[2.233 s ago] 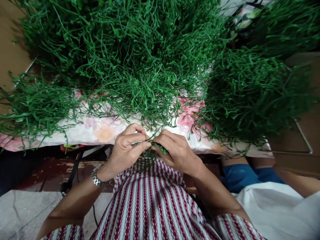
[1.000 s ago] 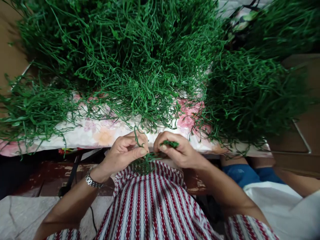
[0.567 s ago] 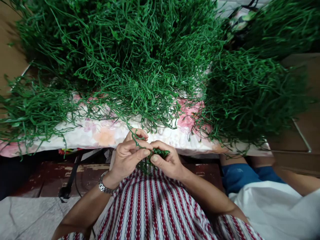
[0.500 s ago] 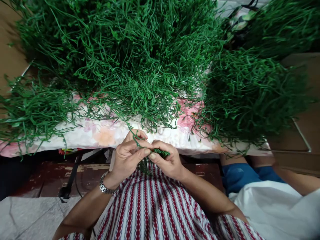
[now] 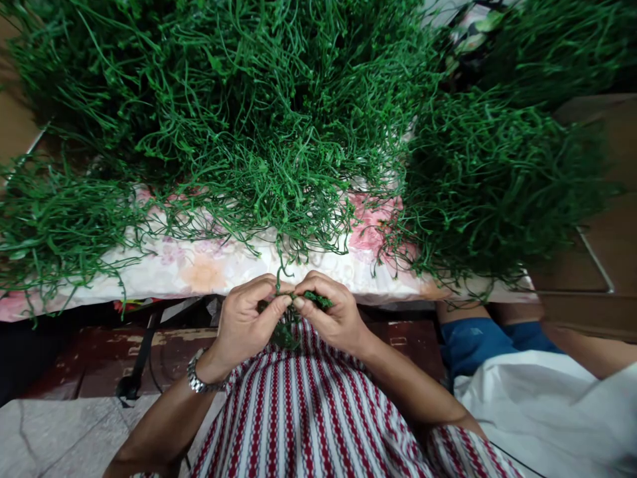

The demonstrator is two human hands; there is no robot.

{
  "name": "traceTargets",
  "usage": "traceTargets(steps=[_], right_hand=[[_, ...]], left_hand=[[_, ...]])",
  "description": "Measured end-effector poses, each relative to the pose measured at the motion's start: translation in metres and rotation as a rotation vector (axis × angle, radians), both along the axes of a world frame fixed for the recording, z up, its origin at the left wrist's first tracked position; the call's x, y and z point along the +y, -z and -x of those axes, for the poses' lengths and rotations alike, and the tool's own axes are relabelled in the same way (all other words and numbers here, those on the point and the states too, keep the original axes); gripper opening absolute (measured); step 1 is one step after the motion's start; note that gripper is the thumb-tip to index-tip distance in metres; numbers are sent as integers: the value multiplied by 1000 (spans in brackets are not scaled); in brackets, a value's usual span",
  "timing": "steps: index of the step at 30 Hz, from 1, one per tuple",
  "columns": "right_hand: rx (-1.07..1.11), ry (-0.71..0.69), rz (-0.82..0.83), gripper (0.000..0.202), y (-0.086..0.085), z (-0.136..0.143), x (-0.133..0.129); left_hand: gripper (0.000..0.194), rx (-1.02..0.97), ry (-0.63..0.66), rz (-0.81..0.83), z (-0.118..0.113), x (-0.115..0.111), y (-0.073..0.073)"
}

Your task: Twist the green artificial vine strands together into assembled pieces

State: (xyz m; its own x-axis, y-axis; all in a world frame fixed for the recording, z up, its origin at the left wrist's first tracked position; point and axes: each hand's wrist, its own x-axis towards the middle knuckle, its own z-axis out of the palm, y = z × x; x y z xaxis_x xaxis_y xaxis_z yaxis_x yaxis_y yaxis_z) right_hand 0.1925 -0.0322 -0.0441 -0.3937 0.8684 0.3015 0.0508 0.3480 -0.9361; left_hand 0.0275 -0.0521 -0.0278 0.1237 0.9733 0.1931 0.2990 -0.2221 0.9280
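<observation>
Both of my hands meet just in front of the table edge, thumbs and forefingers pinched nearly tip to tip. My left hand point(image 5: 251, 317), with a metal watch point(image 5: 199, 373) on its wrist, is closed on a thin green plant stem point(image 5: 279, 262) that looks like plastic and sticks up past the fingers. In my right hand point(image 5: 333, 318) a dark green leafy sprig point(image 5: 317, 299) is gripped between thumb and curled fingers. More green strands point(image 5: 286, 332) hang below the fingertips. Exactly where stem and sprig meet is hidden by my fingers.
A large heap of green stems point(image 5: 239, 99) covers the table's back, with smaller piles left point(image 5: 64, 219) and right point(image 5: 497, 179). Beneath lies a floral tablecloth point(image 5: 204, 269). A cardboard box point(image 5: 592, 312) stands at right, near a seated person in blue shorts point(image 5: 478, 338).
The stem at my left hand now stands more upright instead of leaning left. My left fingers have shifted slightly, and the whole view has moved a little.
</observation>
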Motion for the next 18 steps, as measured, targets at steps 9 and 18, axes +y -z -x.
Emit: traceTargets(steps=[9,18], right_hand=[[70,-150,120,14,7,-9,5],[-17,-72,-60,6,3,-7,4]], left_hand=[[8,-11,115,206,1,1,-1],[14,-36,168,372,10,7,-1]])
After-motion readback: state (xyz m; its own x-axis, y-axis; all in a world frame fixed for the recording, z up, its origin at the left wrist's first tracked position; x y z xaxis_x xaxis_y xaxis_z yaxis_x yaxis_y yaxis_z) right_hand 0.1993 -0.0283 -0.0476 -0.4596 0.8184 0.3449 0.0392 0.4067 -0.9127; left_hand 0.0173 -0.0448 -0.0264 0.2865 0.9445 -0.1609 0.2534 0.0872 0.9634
